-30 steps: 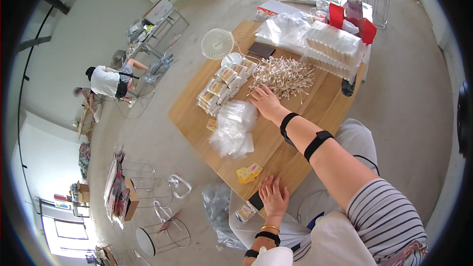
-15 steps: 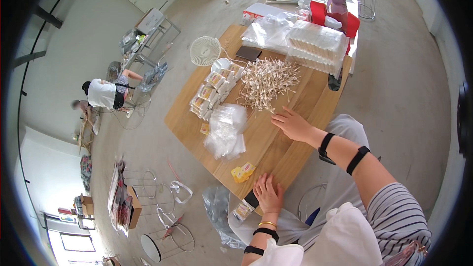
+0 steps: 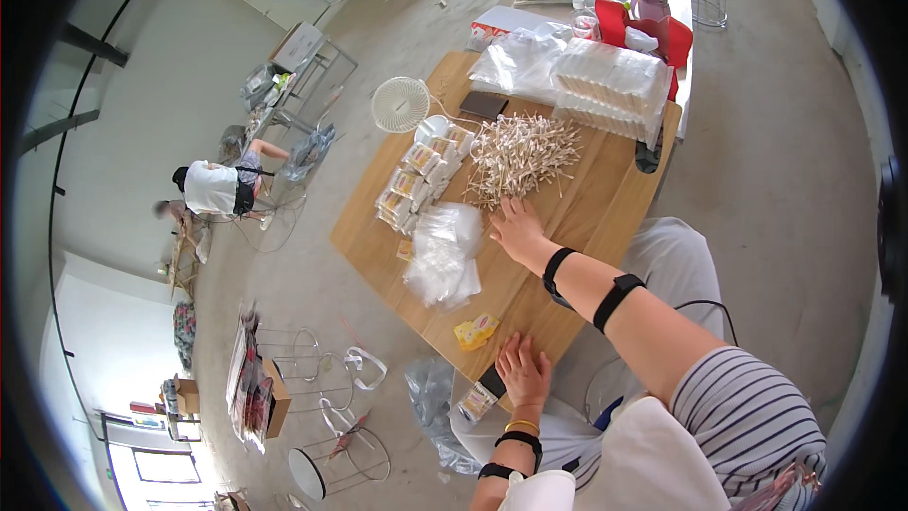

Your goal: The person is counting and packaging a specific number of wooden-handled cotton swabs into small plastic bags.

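A loose pile of cotton swabs (image 3: 525, 156) lies in the middle of the wooden table (image 3: 591, 218). My right hand (image 3: 518, 230) reaches to the near edge of that pile, palm down and fingers apart, its fingertips at the closest swabs. At the table's near edge my left hand (image 3: 524, 374) rests with stretched fingers, holding nothing. Just beyond it lie some yellow cards (image 3: 476, 331). Clear plastic bags (image 3: 445, 246) are heaped left of my right hand. Stacked packets with yellow labels (image 3: 416, 180) stand behind the bags. A small packet (image 3: 478, 402) sits beside my left hand.
A white fan (image 3: 401, 104) stands at the far left table edge, near a dark flat case (image 3: 483, 104). Wrapped bundles (image 3: 610, 85) and plastic sheeting (image 3: 518, 61) fill the back. Wire stools (image 3: 355, 449) stand on the floor at left. Another person (image 3: 213, 187) sits farther off.
My right hand has moved left and slightly away from me, up against the swab pile. The left hand stays on the table edge. The whole view has shifted a little.
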A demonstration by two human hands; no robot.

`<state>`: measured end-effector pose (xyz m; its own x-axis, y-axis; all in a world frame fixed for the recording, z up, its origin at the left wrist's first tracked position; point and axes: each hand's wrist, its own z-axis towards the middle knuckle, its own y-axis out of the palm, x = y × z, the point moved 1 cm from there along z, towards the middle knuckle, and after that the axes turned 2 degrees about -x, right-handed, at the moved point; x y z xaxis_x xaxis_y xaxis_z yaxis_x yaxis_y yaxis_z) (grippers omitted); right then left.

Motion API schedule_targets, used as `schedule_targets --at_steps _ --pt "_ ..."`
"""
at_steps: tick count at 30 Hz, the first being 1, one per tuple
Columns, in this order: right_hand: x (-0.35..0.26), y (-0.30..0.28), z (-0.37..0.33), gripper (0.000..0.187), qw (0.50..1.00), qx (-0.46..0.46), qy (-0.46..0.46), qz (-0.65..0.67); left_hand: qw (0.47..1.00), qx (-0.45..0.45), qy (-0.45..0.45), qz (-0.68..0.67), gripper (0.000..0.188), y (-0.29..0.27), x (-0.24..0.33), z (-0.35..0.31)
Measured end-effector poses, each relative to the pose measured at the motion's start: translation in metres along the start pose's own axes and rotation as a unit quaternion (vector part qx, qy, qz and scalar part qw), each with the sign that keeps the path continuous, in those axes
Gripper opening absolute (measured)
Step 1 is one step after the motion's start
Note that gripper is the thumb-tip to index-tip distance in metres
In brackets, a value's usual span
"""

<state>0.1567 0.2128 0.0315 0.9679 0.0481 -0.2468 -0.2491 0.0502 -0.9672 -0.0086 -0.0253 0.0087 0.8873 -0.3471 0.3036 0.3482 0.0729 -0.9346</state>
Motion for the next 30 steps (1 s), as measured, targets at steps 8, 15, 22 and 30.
schedule_targets --at_steps 8,15,22,30 --pt "0.028 0.005 -0.039 0.050 0.995 0.045 -0.075 -0.039 1.000 -0.010 -0.008 -0.003 0.048 -0.006 0.001 0.000" --pt "0.084 -0.026 -0.100 0.028 0.960 0.042 -0.151 0.232 1.000 -0.008 -0.008 0.004 0.048 -0.005 0.001 0.001" --pt "0.088 -0.031 -0.118 0.064 0.981 0.006 -0.044 0.188 1.000 -0.011 -0.007 0.011 0.050 -0.003 -0.002 0.000" --pt "0.033 -0.004 -0.089 0.098 0.992 0.071 -0.008 0.105 1.000 -0.019 -0.012 0.019 0.050 -0.001 -0.002 -0.001"
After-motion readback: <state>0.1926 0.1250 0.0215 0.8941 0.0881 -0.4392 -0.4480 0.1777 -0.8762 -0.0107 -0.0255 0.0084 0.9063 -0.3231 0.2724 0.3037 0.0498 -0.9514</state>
